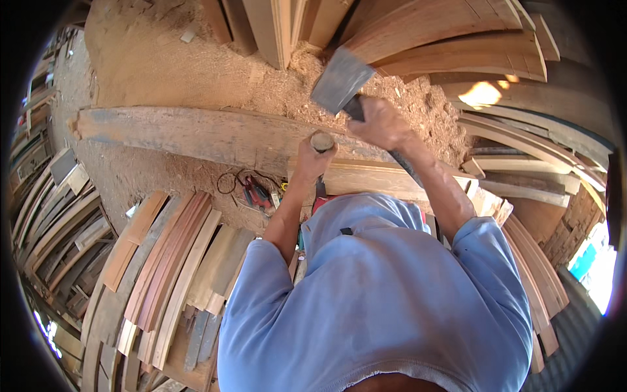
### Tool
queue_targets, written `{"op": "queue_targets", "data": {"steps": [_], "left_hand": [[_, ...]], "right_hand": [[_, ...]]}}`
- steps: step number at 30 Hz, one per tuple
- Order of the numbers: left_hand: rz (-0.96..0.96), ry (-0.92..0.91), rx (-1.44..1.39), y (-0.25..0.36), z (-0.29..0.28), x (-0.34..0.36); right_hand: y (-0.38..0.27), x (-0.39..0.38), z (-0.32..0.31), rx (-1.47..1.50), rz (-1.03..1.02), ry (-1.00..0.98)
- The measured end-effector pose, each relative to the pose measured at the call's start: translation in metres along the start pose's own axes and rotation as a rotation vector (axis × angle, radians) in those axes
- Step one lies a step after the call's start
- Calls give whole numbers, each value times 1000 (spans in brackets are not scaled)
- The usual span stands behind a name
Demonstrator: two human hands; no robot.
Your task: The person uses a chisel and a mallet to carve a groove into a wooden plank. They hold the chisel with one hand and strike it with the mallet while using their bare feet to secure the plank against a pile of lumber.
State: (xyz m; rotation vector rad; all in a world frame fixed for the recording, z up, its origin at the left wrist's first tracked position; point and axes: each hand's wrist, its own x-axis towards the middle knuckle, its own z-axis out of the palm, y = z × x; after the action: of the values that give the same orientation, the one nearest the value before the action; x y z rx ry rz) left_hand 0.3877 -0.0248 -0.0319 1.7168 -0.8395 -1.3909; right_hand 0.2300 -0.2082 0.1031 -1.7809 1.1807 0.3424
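My right hand (382,123) is wrapped round the dark handle of a mallet (341,80), whose grey, block-shaped head is raised beyond my left hand. My left hand (315,159) grips a chisel (322,142) held upright; the round end of its handle shows above my fist. Part of its dark blade comes out below the hand, and the tip is hard to make out. Under and beside it lies a pale wooden workpiece (372,179), close in front of my body. Mallet head and chisel are apart.
A long weathered plank (176,134) runs across the sawdust-covered ground. Red-and-black tools and a cord (258,193) lie left of my left forearm. Curved boards (173,261) are stacked at near left, with more boards (457,55) at far right and wood shavings (424,108) below them.
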Motion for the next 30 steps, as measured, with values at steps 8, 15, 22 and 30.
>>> {"op": "queue_targets", "data": {"steps": [8,15,22,30], "left_hand": [[195,133,39,93,-33,50],[84,150,-24,92,-34,49],[134,156,-29,85,-38,49],[105,158,-39,91,-39,46]], "right_hand": [[-25,-28,-80,343,-73,381],[-29,-50,-83,463,-102,501],[-24,-47,-79,495,-228,600],[-29,-44,-82,456,-188,532]]}}
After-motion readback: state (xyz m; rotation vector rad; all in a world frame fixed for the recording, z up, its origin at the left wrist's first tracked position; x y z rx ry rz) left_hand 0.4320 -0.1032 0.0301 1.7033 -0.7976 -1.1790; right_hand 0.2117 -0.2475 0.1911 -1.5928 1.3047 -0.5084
